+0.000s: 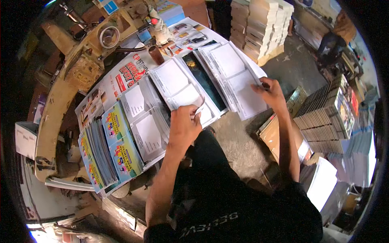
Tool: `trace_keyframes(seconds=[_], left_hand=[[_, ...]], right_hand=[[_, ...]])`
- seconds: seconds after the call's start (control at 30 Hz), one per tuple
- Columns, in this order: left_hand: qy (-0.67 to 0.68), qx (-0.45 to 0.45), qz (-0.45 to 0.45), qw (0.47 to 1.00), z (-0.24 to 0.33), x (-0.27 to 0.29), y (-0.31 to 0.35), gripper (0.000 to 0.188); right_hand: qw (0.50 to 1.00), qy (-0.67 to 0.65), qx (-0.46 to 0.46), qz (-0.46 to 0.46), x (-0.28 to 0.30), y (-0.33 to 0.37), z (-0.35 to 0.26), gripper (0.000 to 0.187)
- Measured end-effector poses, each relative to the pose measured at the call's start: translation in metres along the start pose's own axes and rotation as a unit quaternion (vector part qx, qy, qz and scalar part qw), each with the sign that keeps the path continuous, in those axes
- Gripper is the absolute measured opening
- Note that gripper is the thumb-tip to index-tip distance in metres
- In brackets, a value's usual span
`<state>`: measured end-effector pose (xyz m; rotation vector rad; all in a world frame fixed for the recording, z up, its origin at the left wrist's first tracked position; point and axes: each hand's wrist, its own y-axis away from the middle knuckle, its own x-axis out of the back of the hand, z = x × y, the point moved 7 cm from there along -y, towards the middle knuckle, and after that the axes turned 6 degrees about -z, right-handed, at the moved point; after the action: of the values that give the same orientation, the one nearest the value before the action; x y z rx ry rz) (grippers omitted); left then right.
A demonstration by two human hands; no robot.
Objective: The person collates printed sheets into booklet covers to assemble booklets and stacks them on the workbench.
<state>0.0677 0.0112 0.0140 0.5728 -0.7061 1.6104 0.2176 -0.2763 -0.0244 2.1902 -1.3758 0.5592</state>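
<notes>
Fingers of the left hand (184, 125) are pinched together on the curled corner of a white printed sheet (199, 106), lifting it off the second stack from the right. Fingers of the right hand (270, 91) are closed on the right edge of the white sheet stack (237, 79) farthest right; the fingertips themselves are hidden behind the knuckles, so how many sheets they grip cannot be told.

From the head camera, the stacks lie fanned in a row across a sloping worktop (60, 101) — I count about six: two with colourful blue-and-yellow covers (119, 146) at the left end, two of white pages (144, 121) next to them, then the stack under the left hand beside a dark-printed sheet (202, 79), and the rightmost one. Overlapping edges make the exact count uncertain.

Behind the stacks lie a large poster with red lettering (129, 75), one roll of tape (108, 36) and one brown cup (156, 54). Small clutter near the cup is too blurred to name.

Far back stands a tall pile of pale paper blocks (263, 24); to the right, a slanted pile of bound books (324, 111). Another person (336, 38) at the upper right is partly cut off by the dark rim.
</notes>
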Motion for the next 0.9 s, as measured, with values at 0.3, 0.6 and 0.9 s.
trace_keyframes(seconds=[0.3, 0.6, 0.9], left_hand=[[0.115, 0.087, 0.025, 0.989, -0.023, 0.026, 0.03, 0.027], [0.329, 0.049, 0.06, 0.941, -0.034, 0.023, 0.048, 0.024], [0.323, -0.09, -0.079, 0.939, -0.009, 0.056, 0.059, 0.052]], right_hand=[[0.955, -0.259, -0.009, 0.141, -0.03, 0.006, 0.023, 0.059], [0.955, -0.23, 0.135, 0.126, -0.006, 0.015, -0.05, 0.038], [0.948, -0.195, 0.233, -0.09, -0.121, -0.005, -0.035, 0.052]])
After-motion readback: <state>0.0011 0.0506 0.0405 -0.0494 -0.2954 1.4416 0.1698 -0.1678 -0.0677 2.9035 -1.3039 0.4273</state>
